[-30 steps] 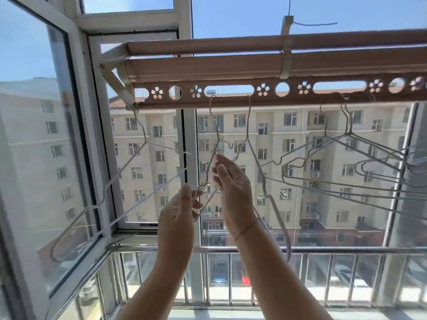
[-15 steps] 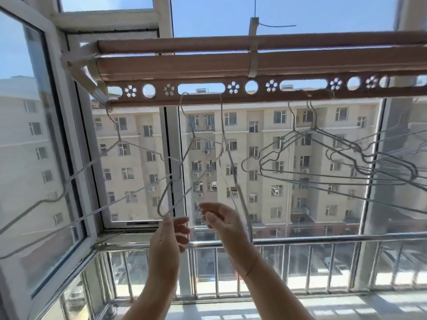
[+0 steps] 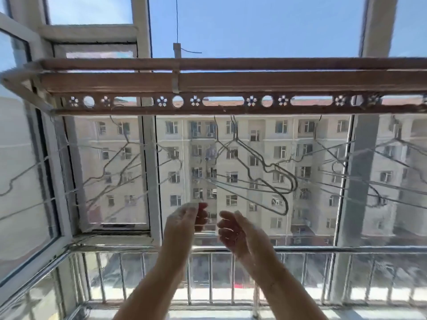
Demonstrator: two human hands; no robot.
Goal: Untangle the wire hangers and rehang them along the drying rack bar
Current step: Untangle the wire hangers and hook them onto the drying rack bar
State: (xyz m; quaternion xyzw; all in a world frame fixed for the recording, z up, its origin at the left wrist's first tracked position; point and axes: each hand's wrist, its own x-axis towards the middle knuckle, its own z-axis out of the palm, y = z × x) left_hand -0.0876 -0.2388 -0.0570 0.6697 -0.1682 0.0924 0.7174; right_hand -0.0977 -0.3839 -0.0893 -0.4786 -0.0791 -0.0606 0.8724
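balcony window (image 3: pixel 151 181), one drying rack bar (image 3: pixel 231 82), several wire hangers (image 3: pixel 235 136), left hand (image 3: pixel 184 221) grip unclear, right hand (image 3: pixel 240 232) released

Both arms are reaching up and forward from the lower edge of the view, bare as far as they show. The left forearm (image 3: pixel 157 280) is slanting up to the right and the right forearm (image 3: pixel 277 287) up to the left, so the two are converging towards the middle. The left hand (image 3: pixel 186 221) is showing its back to the camera, its fingers (image 3: pixel 202 210) curling inward at the tips; blur is hiding whether they are pinching anything. The right hand (image 3: pixel 240 232) is hovering just beside it, not touching, its palm facing the left hand, its own fingers loosely bending and holding nothing. The left hand is sitting slightly higher than the right
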